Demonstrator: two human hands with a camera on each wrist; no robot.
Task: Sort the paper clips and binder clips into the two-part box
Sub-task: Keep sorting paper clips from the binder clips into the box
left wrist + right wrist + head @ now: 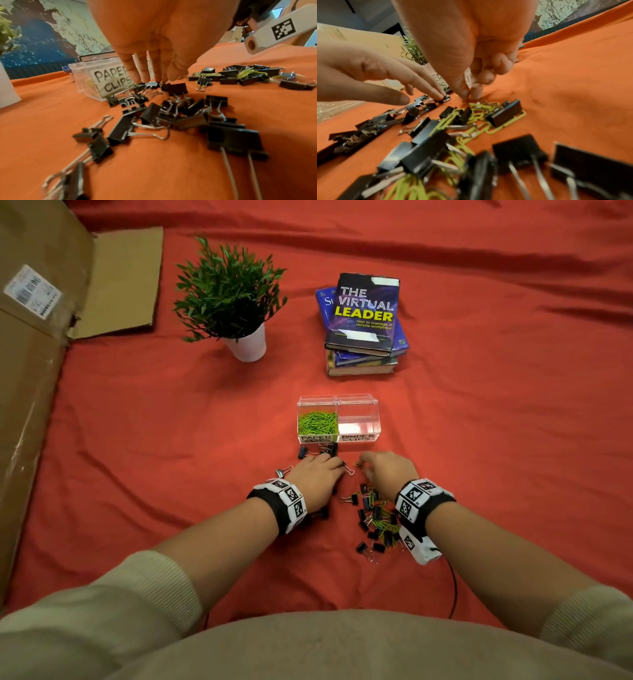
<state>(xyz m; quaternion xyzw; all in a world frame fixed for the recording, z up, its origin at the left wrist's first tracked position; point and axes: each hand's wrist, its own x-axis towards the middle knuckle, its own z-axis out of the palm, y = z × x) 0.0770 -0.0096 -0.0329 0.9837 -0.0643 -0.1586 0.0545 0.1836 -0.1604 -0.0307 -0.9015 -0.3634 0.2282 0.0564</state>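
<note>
The clear two-part box (358, 401) stands on the red cloth. Its left half, labelled PAPER CLIPS (112, 82), holds green paper clips (317, 421); the BINDER CLIPS half (359, 422) looks empty. My left hand (329, 465) lies just in front of the box with straight fingers, whose tips (154, 79) touch small black binder clips (178, 88). My right hand (364, 465) is beside it. Its thumb and forefinger (470, 94) pinch a thin green paper clip (358, 465) on the cloth, the other fingers curled. A mixed pile of clips (376, 518) lies under the right wrist.
A potted plant (236, 299) and a stack of books (363, 320) stand behind the box. A large cardboard box (34, 337) fills the left side. More binder clips (123, 128) lie scattered under my left wrist. A black cable (454, 587) runs from the right wrist.
</note>
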